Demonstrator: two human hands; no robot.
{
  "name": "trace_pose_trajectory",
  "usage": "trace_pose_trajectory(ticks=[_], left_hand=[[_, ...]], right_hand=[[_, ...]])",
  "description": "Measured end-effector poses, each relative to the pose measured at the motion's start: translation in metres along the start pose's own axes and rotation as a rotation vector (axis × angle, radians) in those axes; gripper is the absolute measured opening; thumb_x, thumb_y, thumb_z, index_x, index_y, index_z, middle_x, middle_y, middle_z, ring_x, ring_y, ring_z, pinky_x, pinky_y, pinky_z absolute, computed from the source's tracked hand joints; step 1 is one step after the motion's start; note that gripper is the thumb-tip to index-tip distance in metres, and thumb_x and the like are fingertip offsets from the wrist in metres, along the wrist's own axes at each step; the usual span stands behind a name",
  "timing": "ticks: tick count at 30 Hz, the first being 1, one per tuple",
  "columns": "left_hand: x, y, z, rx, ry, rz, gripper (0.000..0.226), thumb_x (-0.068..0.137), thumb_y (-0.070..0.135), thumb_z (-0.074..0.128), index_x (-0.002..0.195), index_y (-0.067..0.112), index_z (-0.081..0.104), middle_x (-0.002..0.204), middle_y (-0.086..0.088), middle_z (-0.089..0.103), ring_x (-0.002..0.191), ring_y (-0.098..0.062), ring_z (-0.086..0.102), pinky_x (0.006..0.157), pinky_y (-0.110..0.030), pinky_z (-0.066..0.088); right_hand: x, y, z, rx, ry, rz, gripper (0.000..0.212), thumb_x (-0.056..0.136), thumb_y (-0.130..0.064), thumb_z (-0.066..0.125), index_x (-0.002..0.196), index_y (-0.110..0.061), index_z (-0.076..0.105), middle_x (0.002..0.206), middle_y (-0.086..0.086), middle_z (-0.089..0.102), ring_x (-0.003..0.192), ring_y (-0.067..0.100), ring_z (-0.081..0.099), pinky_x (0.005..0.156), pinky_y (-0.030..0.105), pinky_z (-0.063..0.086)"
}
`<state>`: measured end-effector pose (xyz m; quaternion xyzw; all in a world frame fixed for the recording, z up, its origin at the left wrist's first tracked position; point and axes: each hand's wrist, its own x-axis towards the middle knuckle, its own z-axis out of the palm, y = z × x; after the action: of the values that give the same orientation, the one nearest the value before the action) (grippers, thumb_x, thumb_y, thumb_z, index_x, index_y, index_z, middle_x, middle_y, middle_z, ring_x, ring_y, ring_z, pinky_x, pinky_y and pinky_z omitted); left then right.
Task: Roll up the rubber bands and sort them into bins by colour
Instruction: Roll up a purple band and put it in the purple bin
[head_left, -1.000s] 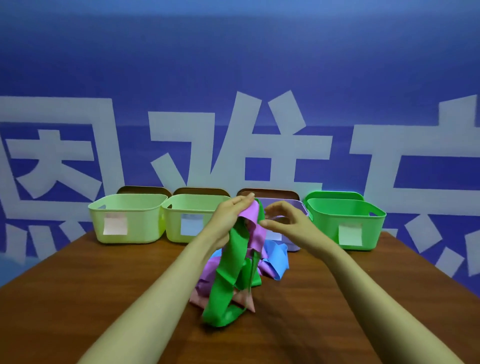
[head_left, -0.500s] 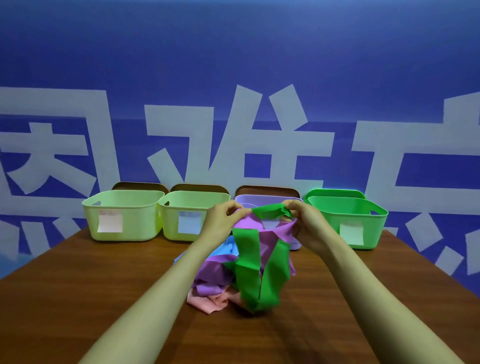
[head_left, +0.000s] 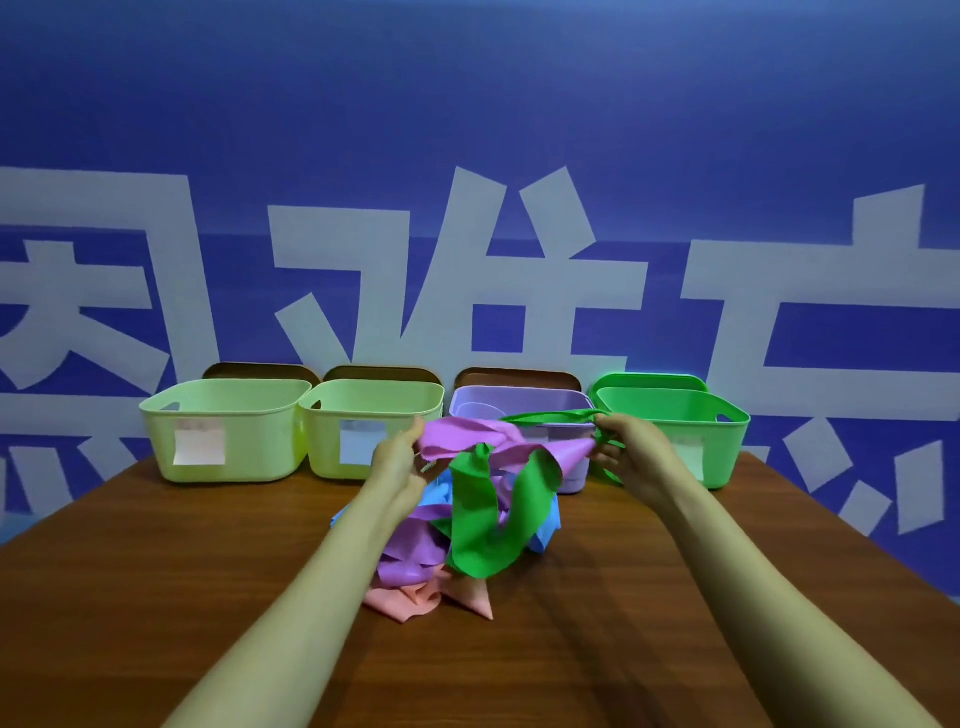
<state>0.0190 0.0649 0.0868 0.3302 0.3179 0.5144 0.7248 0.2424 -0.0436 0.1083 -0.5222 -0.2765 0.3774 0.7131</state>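
Both hands are up over the pile, w/ two bands pulled btwn them. The left hand (head_left: 400, 462) pinches the left end of the purple band (head_left: 467, 439), thumb up. The right hand (head_left: 636, 457) is curled tight on the green band (head_left: 483, 525). A thin green strip runs left from it, in front of the purple bin (head_left: 519, 402). The pointy end of the purple band reaches the right hand's fingers too, so it's stretched from hand to hand. The green band hangs under it in a big loop & its bottom touches the pile.

The pile sits mid-surface (head_left: 208, 597) on brown wood. In it are a blue band (head_left: 545, 530) & a pink band (head_left: 410, 603) at the front. There's purple low down too; can't tell if it's the same band.

At the back are 4 bins in a row: far-left light green bin (head_left: 223, 467), 2nd light green bin (head_left: 322, 452), the purple bin, then the bright green bin (head_left: 675, 421). Pale paper notes (head_left: 200, 441) stick on the light ones & the bright green one. Brown lids (head_left: 260, 370) lean behind the first 3, a green lid (head_left: 649, 379) behind the last. Behind is a blue wall (head_left: 467, 104) w/ big white signs.
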Motion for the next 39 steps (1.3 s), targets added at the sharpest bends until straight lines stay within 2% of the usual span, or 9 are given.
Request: trace_pose_trajectory(ticks=[7,11,14,20,23,28,33,36,39], left_hand=[[0.007,-0.02,0.005,-0.248,-0.05,-0.137,0.029,0.099,0.011,0.035,0.076,0.008,0.051,0.043,-0.006,0.054,0.043,-0.015,0.051,0.042,-0.023,0.042],[-0.016,-0.028,0.005,0.525,-0.237,0.006,0.032,0.077,0.045,0.071,0.066,0.016,0.061,0.055,0.0,0.056,0.045,-0.016,0.049,0.047,-0.02,0.036],[-0.019,-0.037,0.0,0.896,-0.354,0.217,0.026,0.073,0.035,0.08,0.072,0.017,0.061,0.067,-0.001,0.056,0.058,-0.013,0.052,0.051,-0.02,0.042],[0.013,-0.029,-0.027,0.036,0.142,0.01,0.016,0.095,0.005,0.049,0.082,0.01,0.056,0.059,-0.004,0.064,0.045,-0.015,0.061,0.041,-0.021,0.048],[0.015,-0.034,-0.03,-0.021,0.243,-0.048,0.028,0.094,-0.002,0.038,0.071,0.005,0.052,0.063,-0.013,0.061,0.048,-0.02,0.06,0.039,-0.021,0.046],[-0.015,-0.037,-0.01,0.296,0.006,-0.109,0.025,0.093,0.025,0.051,0.073,0.01,0.053,0.048,-0.004,0.045,0.05,-0.018,0.041,0.053,-0.027,0.029],[-0.003,-0.039,-0.021,1.341,-0.361,0.33,0.033,0.068,0.041,0.082,0.092,0.022,0.071,0.088,0.003,0.061,0.079,-0.009,0.051,0.066,-0.021,0.038],[-0.008,-0.035,-0.023,1.198,-0.308,0.439,0.024,0.081,0.038,0.071,0.077,0.014,0.073,0.079,-0.003,0.067,0.073,-0.01,0.052,0.066,-0.025,0.037],[-0.009,-0.029,-0.026,1.225,-0.396,0.415,0.023,0.074,0.047,0.075,0.077,0.024,0.073,0.087,0.004,0.062,0.078,-0.008,0.052,0.064,-0.019,0.035]], right_hand=[[-0.005,0.006,0.008,0.252,0.145,-0.079,0.028,0.093,0.002,0.04,0.07,-0.014,0.041,0.052,-0.003,0.032,0.029,0.005,0.028,0.035,0.018,0.025],[-0.009,0.004,0.012,0.059,0.092,-0.165,0.028,0.093,0.002,0.036,0.071,-0.016,0.036,0.052,-0.001,0.032,0.033,0.007,0.027,0.038,0.019,0.023],[-0.009,0.002,0.011,0.053,0.069,-0.173,0.025,0.095,0.001,0.035,0.075,-0.014,0.038,0.064,0.007,0.044,0.038,0.01,0.036,0.048,0.027,0.027],[-0.003,0.004,-0.014,0.038,0.239,-0.233,0.022,0.096,0.0,0.034,0.079,-0.014,0.039,0.079,0.011,0.053,0.045,0.013,0.037,0.042,0.022,0.036],[0.0,0.007,-0.016,0.104,0.251,-0.241,0.023,0.094,0.002,0.035,0.078,-0.013,0.042,0.072,0.008,0.051,0.048,0.013,0.046,0.048,0.024,0.04],[0.005,0.013,-0.008,0.259,0.178,-0.145,0.021,0.096,-0.004,0.037,0.08,-0.012,0.049,0.072,0.007,0.056,0.052,0.01,0.059,0.054,0.023,0.051],[0.013,0.006,-0.016,0.253,0.235,-0.187,0.019,0.101,-0.006,0.036,0.091,-0.016,0.048,0.09,0.006,0.06,0.07,0.015,0.06,0.066,0.028,0.051],[0.018,0.003,-0.029,0.26,0.264,-0.191,0.018,0.102,-0.005,0.032,0.111,-0.01,0.047,0.113,0.014,0.059,0.091,0.03,0.062,0.091,0.047,0.047],[0.019,0.007,-0.038,0.247,0.26,-0.175,0.027,0.103,-0.004,0.03,0.128,-0.003,0.04,0.113,0.014,0.058,0.087,0.03,0.063,0.088,0.048,0.049]])
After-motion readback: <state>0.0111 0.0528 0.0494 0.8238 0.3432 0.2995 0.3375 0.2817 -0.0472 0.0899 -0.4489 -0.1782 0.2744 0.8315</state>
